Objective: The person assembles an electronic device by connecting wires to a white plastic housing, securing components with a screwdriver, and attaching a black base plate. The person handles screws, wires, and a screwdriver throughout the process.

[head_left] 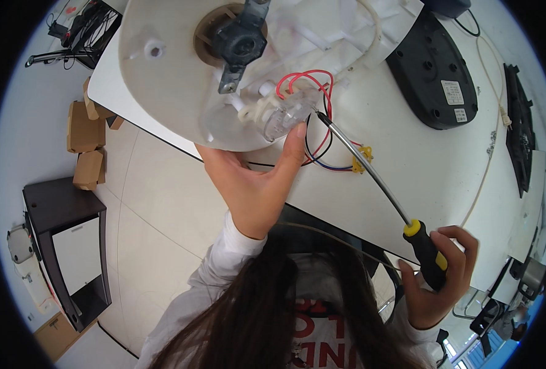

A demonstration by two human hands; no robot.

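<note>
A large white plastic housing [168,104] lies with its inner side up, a dark grey bracket [243,44] over its round opening. My left hand [251,194] grips the housing's near edge. Its thumb presses a clear round plastic part [282,120], while its other fingers are hidden beneath. In my right hand [445,280] is a screwdriver [371,171] with a black and yellow handle. The tip of its shaft meets or nearly meets the clear part's right side. Red wires [328,83] loop around that part, and a small yellow component [362,159] hangs on thin wires.
On the white table [432,163], a black oval base [432,74] lies at the far right. Beyond it are a pale cable [487,169] and a dark flat panel [520,129]. Cardboard boxes [87,126] and a dark cabinet [64,209] stand on the left.
</note>
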